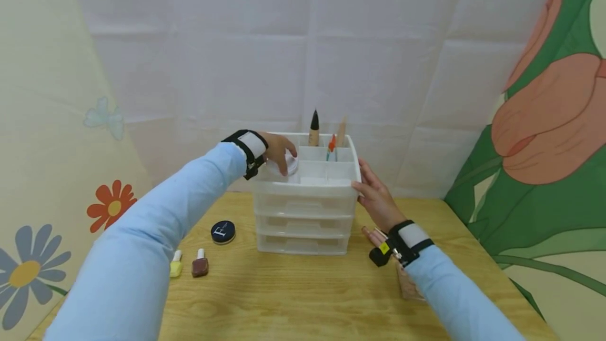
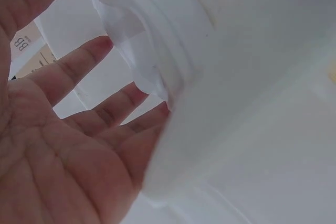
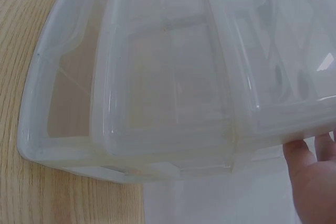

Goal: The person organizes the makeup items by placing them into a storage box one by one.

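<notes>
A white plastic drawer organizer (image 1: 303, 207) stands on the table, its top tray split into compartments. My left hand (image 1: 280, 150) reaches into the tray's left compartment, thumb and fingers around a white round case (image 1: 292, 165). In the left wrist view, fingertips touch the rim of this case (image 2: 157, 30), and a pale panel hides part of it. At the organizer's right front corner, my right hand (image 1: 376, 196) holds the side, thumb over the front edge. The right wrist view shows fingers (image 3: 302, 158) against the organizer's wall (image 3: 173, 77).
A black-tipped tan pen (image 1: 314, 133), an orange-topped stick (image 1: 331, 143) and a pointed beige tube (image 1: 342, 133) stand in the rear compartments. Left on the table are a dark round compact (image 1: 223, 232), brown nail polish (image 1: 200, 266) and yellow nail polish (image 1: 175, 267). Slim pinkish tubes (image 1: 371, 234) lie right.
</notes>
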